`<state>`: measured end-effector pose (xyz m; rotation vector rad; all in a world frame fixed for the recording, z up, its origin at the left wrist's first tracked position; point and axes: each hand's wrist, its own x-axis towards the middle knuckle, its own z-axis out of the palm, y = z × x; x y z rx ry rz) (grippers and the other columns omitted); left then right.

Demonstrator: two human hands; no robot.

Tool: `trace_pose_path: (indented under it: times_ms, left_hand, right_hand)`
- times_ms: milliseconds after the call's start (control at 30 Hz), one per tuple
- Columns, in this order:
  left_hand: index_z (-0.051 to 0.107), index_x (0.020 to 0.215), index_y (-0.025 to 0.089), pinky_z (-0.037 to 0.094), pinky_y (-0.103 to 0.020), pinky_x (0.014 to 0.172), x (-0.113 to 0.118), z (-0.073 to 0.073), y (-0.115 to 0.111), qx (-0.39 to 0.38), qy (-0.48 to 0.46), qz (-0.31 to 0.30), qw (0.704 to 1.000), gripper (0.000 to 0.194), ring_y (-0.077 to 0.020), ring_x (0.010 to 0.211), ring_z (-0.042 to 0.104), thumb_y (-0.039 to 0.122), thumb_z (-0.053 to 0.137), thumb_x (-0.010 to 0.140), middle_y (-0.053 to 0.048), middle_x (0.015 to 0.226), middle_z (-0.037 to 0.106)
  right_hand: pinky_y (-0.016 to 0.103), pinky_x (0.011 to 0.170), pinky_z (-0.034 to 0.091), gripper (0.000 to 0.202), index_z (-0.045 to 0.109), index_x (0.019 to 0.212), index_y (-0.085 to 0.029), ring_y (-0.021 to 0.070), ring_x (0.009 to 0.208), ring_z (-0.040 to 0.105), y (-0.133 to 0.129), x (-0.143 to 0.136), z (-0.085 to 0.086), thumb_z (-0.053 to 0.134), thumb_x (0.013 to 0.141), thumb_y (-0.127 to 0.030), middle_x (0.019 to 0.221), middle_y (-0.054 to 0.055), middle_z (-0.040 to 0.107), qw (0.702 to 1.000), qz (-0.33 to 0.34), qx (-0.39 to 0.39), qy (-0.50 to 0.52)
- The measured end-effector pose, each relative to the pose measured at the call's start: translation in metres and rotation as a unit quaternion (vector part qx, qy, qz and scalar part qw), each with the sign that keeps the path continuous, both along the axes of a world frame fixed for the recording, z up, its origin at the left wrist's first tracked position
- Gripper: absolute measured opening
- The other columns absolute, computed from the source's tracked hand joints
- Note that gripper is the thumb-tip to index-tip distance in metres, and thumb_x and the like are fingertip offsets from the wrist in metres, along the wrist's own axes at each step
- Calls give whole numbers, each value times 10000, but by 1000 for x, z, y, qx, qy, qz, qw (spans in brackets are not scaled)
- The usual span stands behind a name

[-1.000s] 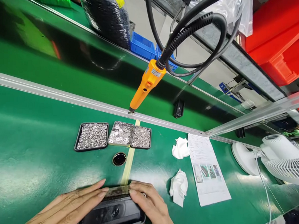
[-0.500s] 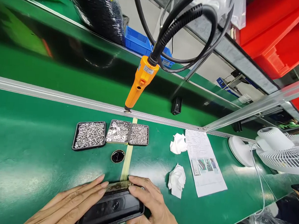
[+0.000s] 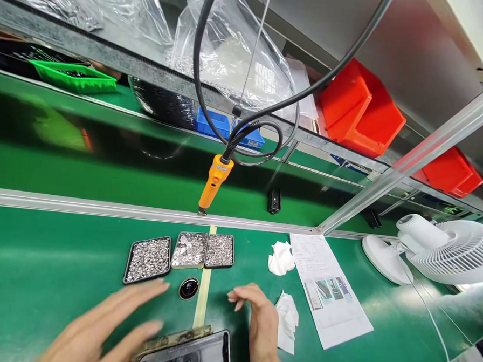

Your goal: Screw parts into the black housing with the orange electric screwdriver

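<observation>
A flat black device (image 3: 187,356) with a small round lens lies at the near edge of the green bench, on a worn block. My left hand (image 3: 104,325) hovers open just left of it, fingers spread and blurred. My right hand (image 3: 258,322) is raised to its right with the fingers loosely curled, holding nothing. Neither hand touches the device. A small black round part (image 3: 189,288) lies just beyond it, on the bench beside a yellow tape strip.
Three small trays of metal screws and washers (image 3: 181,253) sit mid-bench. An orange electric screwdriver (image 3: 212,184) hangs on a black cable above them. Two crumpled white wipes (image 3: 281,257), a printed sheet (image 3: 328,288) and a white fan (image 3: 444,251) lie to the right. Red bins (image 3: 358,109) stand on the shelf.
Both hands have let go of the black device and lifted apart. The camera has tilted upward, so the overhead shelf and plastic bags have come into sight.
</observation>
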<state>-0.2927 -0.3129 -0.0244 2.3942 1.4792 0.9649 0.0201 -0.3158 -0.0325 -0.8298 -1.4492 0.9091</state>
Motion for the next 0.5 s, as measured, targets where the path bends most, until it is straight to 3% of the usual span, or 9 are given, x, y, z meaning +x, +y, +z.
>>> trace_pose_path:
  times_ms: [100,233,367,500]
  left_hand:
    - [694,1175,312,502,-453,1067,10,13,53,-42,18,-4,999,333,-258,1184,636,525,519,989,-14,1224,718]
    - [744,992,263,465,-415,891,36,21,107,-87,60,-34,994,302,-251,993,578,426,490,1009,-32,1012,710]
    - [727,869,218,409,-414,857,48,19,126,-106,76,-35,991,246,-257,936,515,338,536,969,-57,915,669]
    - [646,873,210,385,-415,855,43,19,127,-142,69,-33,987,284,-255,925,486,389,464,997,-50,903,647]
  right_hand:
    - [279,632,428,512,742,1131,-195,151,727,581,11,-2,-15,327,1082,-491,909,89,706,990,-68,-98,81]
    - [252,571,385,529,751,1040,-158,118,641,533,16,-2,-24,390,1062,-545,831,74,671,976,-69,-176,112]
    - [242,554,360,507,747,1020,-157,101,612,506,17,-3,-18,441,1046,-559,791,51,646,979,-66,-175,80]
    - [247,571,365,468,748,1017,-166,96,612,503,19,-6,-10,463,1047,-537,784,37,650,979,-62,-190,51]
